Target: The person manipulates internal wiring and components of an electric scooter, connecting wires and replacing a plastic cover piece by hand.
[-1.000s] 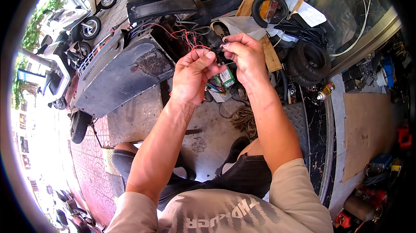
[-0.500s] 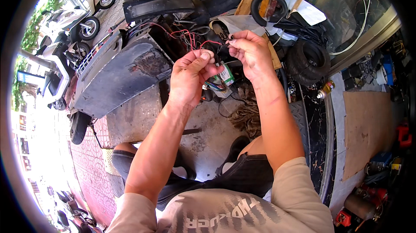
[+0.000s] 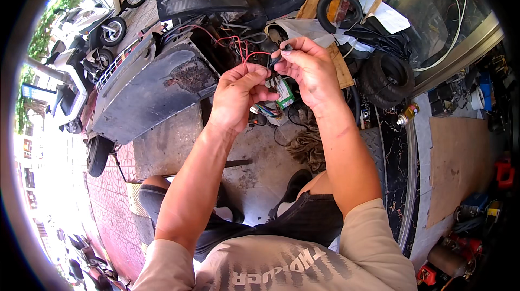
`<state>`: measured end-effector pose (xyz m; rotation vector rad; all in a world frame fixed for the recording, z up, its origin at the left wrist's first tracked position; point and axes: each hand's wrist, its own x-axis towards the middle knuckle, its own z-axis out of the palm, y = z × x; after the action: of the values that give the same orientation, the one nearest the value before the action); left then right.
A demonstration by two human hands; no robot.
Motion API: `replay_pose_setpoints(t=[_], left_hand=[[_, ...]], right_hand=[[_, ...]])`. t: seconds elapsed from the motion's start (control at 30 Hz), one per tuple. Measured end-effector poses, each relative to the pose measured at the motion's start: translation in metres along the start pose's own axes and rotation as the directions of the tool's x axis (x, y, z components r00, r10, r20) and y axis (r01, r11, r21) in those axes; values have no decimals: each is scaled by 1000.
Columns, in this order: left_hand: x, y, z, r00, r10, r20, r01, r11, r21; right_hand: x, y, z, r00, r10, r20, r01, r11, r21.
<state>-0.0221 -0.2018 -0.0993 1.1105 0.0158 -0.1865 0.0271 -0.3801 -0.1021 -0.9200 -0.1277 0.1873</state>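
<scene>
Grey concrete floor (image 3: 260,174) lies beneath the outstretched forearms, with workshop clutter all around. The left hand (image 3: 236,89) pinches a thin red wire (image 3: 259,53) between thumb and forefinger, its other fingers loosely curled. The right hand (image 3: 310,70), just beside it, has thumb and forefinger closed on a small dark piece (image 3: 287,48); whether that is a connector or a wire end is too small to tell. The red wire bows up from the left fingertips and runs across toward the right ones; where it ends is hidden.

With such a narrow pinch, a slight twist could let the small piece slip, and pulling the hands apart might strain the wire. Just below the fingertips sit a green-and-white box (image 3: 285,96) and a bundle of coloured wires (image 3: 267,109), where a dropped part could be lost. More red leads tangle beyond the left hand, so a snag seems possible. Left of that hand, the grey body panel (image 3: 145,95) has a ragged, worn patch that might scrape a knuckle.
</scene>
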Motion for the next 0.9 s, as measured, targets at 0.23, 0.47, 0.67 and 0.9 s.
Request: replay_pose_setpoints(t=[0.23,0.47,0.67,0.9], left_hand=[[-2,3,-1,998,24,54,-21,998,-64],[-3,3,3,997,57,61,-52,996,-79],[-4,5,3,996,66,57,-62,996,-68],[-29,13,-39,998,62,20,-60,992,-108]], right_hand=[[7,2,2,994,-9,-113,14,999,49],[18,1,-10,990,-2,-138,16,994,105],[25,-1,-14,985,1,-170,20,993,117],[56,-59,-142,729,-313,-609,394,919,0]])
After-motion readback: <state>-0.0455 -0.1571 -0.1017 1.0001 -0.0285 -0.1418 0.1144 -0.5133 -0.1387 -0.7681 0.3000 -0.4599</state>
